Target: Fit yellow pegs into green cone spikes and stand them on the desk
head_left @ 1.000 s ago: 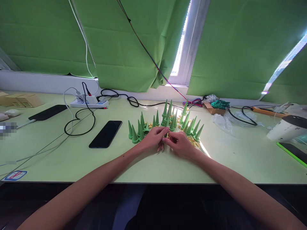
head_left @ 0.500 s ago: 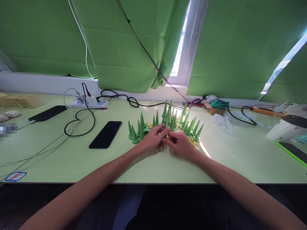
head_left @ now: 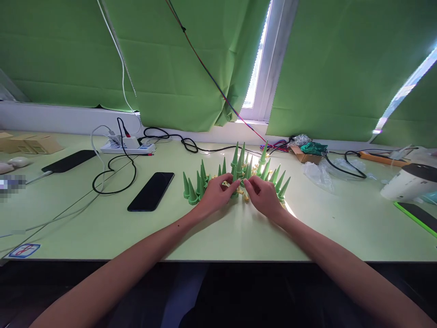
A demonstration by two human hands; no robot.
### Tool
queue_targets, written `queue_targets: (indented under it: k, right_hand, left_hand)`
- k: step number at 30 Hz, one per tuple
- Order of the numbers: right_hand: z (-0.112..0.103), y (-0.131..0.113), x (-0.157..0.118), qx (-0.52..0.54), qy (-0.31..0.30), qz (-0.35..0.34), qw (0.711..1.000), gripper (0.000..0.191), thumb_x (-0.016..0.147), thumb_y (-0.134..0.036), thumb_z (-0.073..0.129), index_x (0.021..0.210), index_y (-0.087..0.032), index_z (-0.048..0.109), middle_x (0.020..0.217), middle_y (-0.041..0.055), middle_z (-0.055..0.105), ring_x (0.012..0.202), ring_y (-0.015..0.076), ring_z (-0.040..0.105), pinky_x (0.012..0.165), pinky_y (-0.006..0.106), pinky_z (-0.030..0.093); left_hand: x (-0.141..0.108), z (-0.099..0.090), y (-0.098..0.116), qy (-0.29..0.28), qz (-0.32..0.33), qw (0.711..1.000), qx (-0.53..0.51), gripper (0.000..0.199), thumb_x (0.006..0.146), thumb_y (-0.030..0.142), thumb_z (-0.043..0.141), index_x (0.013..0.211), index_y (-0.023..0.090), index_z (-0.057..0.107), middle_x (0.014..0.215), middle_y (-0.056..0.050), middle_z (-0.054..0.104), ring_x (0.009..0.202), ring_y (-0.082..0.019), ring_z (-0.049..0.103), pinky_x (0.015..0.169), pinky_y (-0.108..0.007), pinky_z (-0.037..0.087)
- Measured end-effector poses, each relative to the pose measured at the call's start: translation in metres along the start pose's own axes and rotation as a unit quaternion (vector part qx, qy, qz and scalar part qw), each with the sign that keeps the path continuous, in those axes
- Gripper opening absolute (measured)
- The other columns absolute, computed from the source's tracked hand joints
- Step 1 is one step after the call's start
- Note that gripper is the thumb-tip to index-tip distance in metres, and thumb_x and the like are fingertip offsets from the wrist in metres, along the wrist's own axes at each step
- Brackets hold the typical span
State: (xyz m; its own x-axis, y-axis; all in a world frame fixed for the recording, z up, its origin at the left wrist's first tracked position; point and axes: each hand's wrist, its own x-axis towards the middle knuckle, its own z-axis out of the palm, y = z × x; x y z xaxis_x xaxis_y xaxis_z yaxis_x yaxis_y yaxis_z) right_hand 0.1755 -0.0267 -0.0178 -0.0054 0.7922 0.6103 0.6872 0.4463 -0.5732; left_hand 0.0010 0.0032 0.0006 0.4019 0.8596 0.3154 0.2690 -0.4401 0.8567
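My left hand is bent among the green plastic spikes, thumb and forefinger curled toward each other. Close on its right, my right hand has thumb and forefinger pressed together. A bit of green shows between the two sets of fingertips; whether either hand grips it is hard to make out. Several cone-shaped green spikes stand point-up on both sides and behind the hands. Small yellow pieces lie on the table just below the fingertips, and others are partly hidden among the spikes.
On the left a black phone lies flat, with a power strip and looped black cable behind it. At the back right sits a small cardboard box near clear plastic wrap. A white cup-like container lies far right.
My hands have moved slightly apart, the right one to the right. The yellow tube-like piece seen between the fingertips before is no longer there; a yellow piece now shows on the table below them.
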Motion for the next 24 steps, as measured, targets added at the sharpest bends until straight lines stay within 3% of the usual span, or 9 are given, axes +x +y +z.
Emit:
queue_targets:
  k: [6, 10, 24]
  right_hand:
    - [-0.001, 0.010, 0.004, -0.079, 0.012, 0.002, 0.997, 0.018, 0.091, -0.029, 0.052, 0.079, -0.019, 0.060, 0.060, -0.0010, 0.059, 0.050, 0.0123, 0.048, 0.057, 0.026, 0.033]
    - [-0.001, 0.010, 0.004, -0.116, -0.012, 0.013, 0.993, 0.011, 0.087, -0.023, 0.054, 0.081, -0.019, 0.063, 0.069, 0.0009, 0.067, 0.054, 0.0133, 0.053, 0.059, 0.027, 0.035]
    - [0.003, 0.008, 0.000, -0.104, -0.064, 0.009, 0.992, 0.015, 0.087, -0.020, 0.052, 0.089, -0.018, 0.067, 0.075, 0.0032, 0.069, 0.059, 0.0147, 0.055, 0.060, 0.027, 0.037]
  left_hand:
    - [-0.001, 0.001, -0.002, 0.010, 0.018, 0.999, 0.045, 0.036, 0.088, 0.051, 0.056, 0.074, 0.019, 0.049, 0.064, 0.002, 0.049, 0.053, -0.011, 0.048, 0.048, -0.023, 0.034]
    - [0.000, 0.000, -0.005, 0.008, 0.024, 0.998, 0.063, 0.033, 0.089, 0.048, 0.057, 0.074, 0.019, 0.050, 0.067, 0.001, 0.053, 0.057, -0.013, 0.054, 0.050, -0.023, 0.038]
    - [0.000, 0.002, -0.011, -0.016, 0.015, 0.999, 0.037, 0.031, 0.093, 0.047, 0.053, 0.088, 0.018, 0.061, 0.074, -0.001, 0.066, 0.050, -0.014, 0.062, 0.055, -0.027, 0.047]
